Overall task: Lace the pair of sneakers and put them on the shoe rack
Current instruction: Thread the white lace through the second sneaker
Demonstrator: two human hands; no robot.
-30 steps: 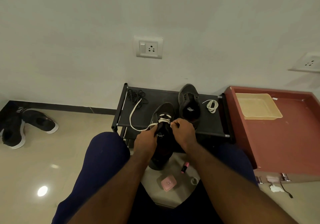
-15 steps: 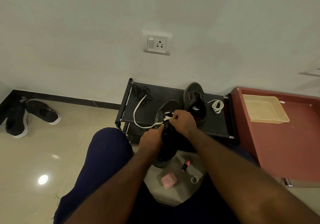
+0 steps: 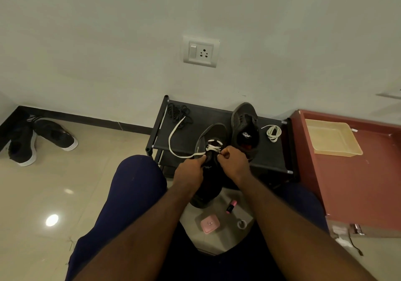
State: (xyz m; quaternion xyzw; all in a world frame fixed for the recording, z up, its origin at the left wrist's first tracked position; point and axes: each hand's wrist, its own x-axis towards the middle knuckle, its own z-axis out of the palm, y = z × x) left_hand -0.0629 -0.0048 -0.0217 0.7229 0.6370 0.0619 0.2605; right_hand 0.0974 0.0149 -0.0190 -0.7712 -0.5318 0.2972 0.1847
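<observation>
The right hand (image 3: 233, 161) has dropped back from the upper crossings in the last half second and now pinches the white lace (image 3: 173, 141) at a lower eyelet, while the left hand (image 3: 191, 170) curls round the side of the sneaker (image 3: 213, 132). I take that as another row starting, with most of the lacing still undone. The sneaker leans on the front edge of the shoe rack (image 3: 269, 157) between the knees, its long axis running from the person to the wall, toe toward the wall.
</observation>
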